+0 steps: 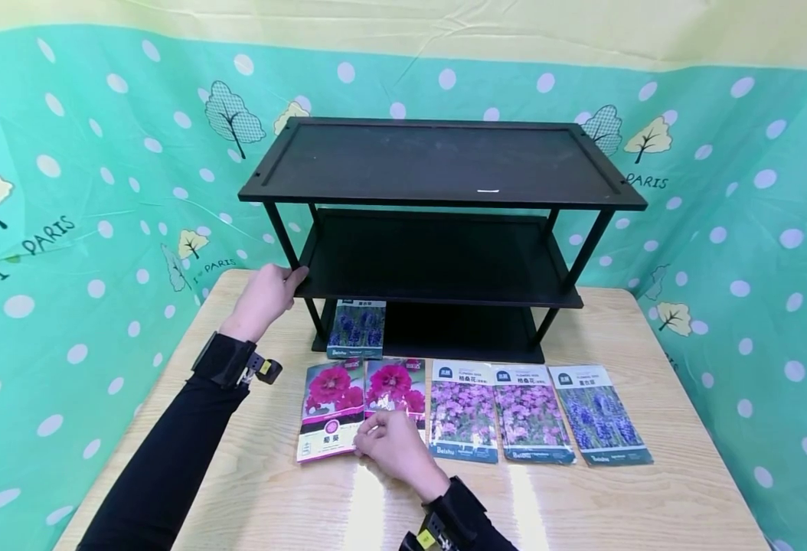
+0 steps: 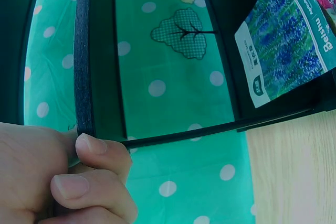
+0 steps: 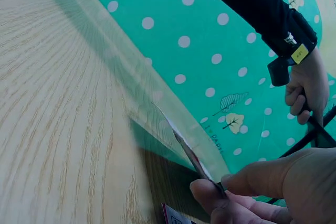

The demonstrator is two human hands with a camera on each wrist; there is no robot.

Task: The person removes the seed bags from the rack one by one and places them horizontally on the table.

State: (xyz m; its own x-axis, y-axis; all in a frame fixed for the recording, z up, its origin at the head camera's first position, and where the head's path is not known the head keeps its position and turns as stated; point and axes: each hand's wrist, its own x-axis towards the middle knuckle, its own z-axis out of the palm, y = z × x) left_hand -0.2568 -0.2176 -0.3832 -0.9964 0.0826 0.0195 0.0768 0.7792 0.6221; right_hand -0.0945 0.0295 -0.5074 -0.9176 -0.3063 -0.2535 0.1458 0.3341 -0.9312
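Observation:
A black three-tier shelf (image 1: 438, 256) stands on the table. My left hand (image 1: 270, 298) grips the left front corner of its middle tier, fingers curled round the edge in the left wrist view. In front of the shelf, my right hand (image 1: 396, 448) pinches the lower right corner of the leftmost pink-flower seed packet (image 1: 331, 390). That packet shows edge-on in the right wrist view, tilted up over its shadow. A second pink-flower seed packet (image 1: 395, 379) lies beside it, partly hidden by my right hand. A blue-flower seed packet (image 1: 356, 329) leans at the bottom tier's left end.
Rightward on the wooden table (image 1: 651, 505) lie two purple-flower seed packets (image 1: 463, 409) (image 1: 533, 413) and another blue-flower packet (image 1: 602, 417). A green dotted cloth (image 1: 66, 329) hangs behind and at both sides. A small white strip (image 1: 488, 190) is on the top tier.

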